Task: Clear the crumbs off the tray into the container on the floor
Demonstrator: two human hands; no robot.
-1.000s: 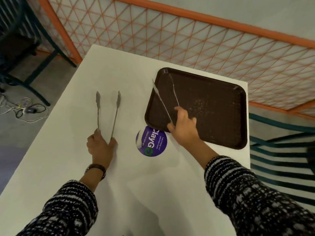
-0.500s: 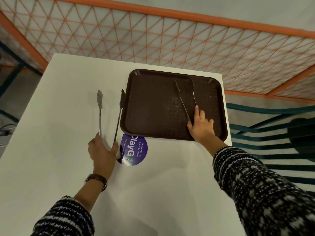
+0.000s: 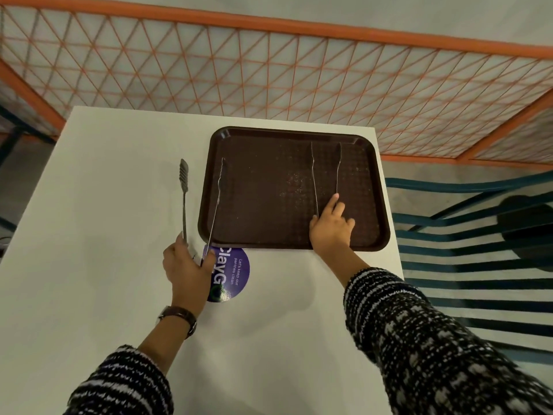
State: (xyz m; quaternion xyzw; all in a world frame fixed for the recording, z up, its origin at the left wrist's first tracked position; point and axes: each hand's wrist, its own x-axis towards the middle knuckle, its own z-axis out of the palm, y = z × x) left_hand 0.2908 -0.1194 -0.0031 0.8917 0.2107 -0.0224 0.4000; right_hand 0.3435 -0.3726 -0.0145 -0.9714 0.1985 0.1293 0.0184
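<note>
The tray (image 3: 263, 214) lies flat at the far right of the table (image 3: 104, 205), its near rim just beside a round purple sticker (image 3: 232, 275). Crumbs (image 3: 291, 187) are scattered thinly around the middle of the tray floor. The container is not in view. The left hand (image 3: 187, 265) grips the left tongs (image 3: 184, 199) at the hinge end. Their arms are spread wide, one over the table, one crossing the tray's left rim, with nothing between them. The right hand (image 3: 330, 227) holds the right tongs (image 3: 313, 181) with the index finger extended along one arm. These are also spread, over the tray's right part, and hold nothing. The tray appears rigid, light moulded plastic, and its textured floor will likely retain fine crumbs. Metal tips may slip on the rim, so clamp opposite side rims near mid-length and tilt slowly.
</note>
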